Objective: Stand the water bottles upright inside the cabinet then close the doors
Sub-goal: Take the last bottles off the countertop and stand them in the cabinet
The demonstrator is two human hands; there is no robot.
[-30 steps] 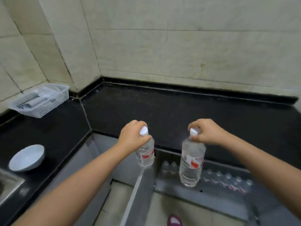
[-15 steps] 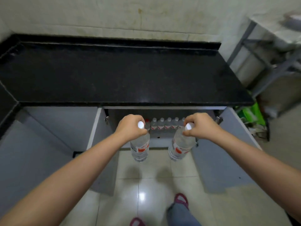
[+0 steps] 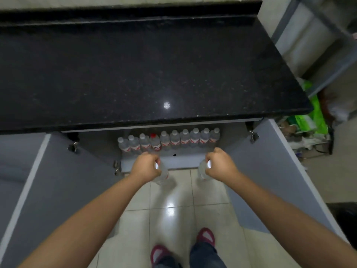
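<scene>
My left hand (image 3: 146,165) grips a clear water bottle (image 3: 163,176) by its white cap, and the bottle hangs upright over the floor tiles. My right hand (image 3: 220,165) holds a second clear bottle (image 3: 202,172) by the cap in the same way. Both bottles hang just in front of the open cabinet (image 3: 173,161) under the black counter (image 3: 135,74). Inside, several bottles (image 3: 170,141) stand upright in a row; one has a red cap (image 3: 153,135). The left door (image 3: 63,180) and right door (image 3: 270,171) stand wide open.
A grey metal rack (image 3: 316,41) stands to the right of the counter, with green bags (image 3: 311,115) and clutter on the floor beside it. My feet in red slippers (image 3: 205,236) stand on glossy tiles between the two doors.
My view tipped down from the counter corner to the cabinet front. Both hands lowered the bottles from counter height to just above the floor, near the cabinet sill.
</scene>
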